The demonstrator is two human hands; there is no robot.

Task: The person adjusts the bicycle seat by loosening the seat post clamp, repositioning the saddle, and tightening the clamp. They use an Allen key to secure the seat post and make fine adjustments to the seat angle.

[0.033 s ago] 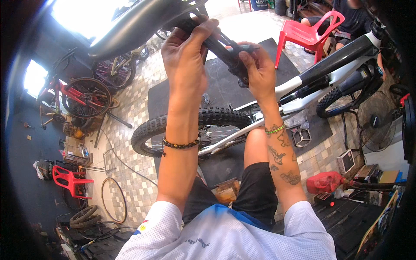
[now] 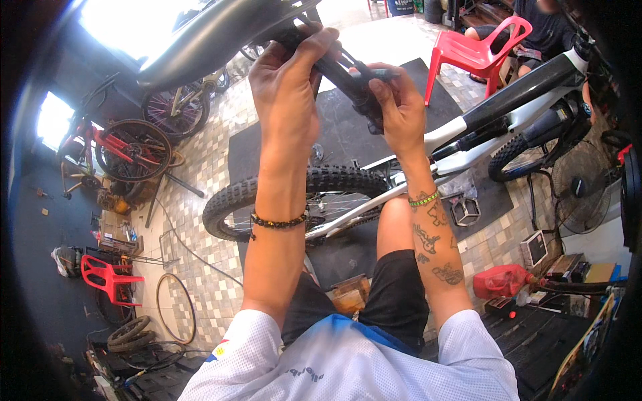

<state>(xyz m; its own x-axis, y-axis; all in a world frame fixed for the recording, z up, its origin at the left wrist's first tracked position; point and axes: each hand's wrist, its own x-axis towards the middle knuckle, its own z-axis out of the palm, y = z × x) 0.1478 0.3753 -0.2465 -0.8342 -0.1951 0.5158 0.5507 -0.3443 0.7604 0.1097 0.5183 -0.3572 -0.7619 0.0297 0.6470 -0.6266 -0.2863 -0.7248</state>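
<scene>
Up in front of me I hold a black bicycle seatpost (image 2: 340, 79) with a large black saddle (image 2: 207, 48) at its upper end. My left hand (image 2: 291, 77) is closed round the post just below the saddle, thumb along its side. Near the lower end, my right hand (image 2: 399, 110) pinches the post's thicker collar between thumb and fingers. A thin dark rod or cable runs beside the post, and my fingers partly hide it. Below my hands a white and black bicycle frame (image 2: 461, 137) lies on its side, its knobby rear tyre (image 2: 267, 194) behind my left forearm.
A black mat (image 2: 254, 154) lies under the bicycle on the tiled floor. A red plastic chair (image 2: 468, 53) stands at the far right beside a seated person. Other bicycles (image 2: 134, 150) are along the left wall. To the right are a fan (image 2: 580, 179) and a red jug (image 2: 500, 281).
</scene>
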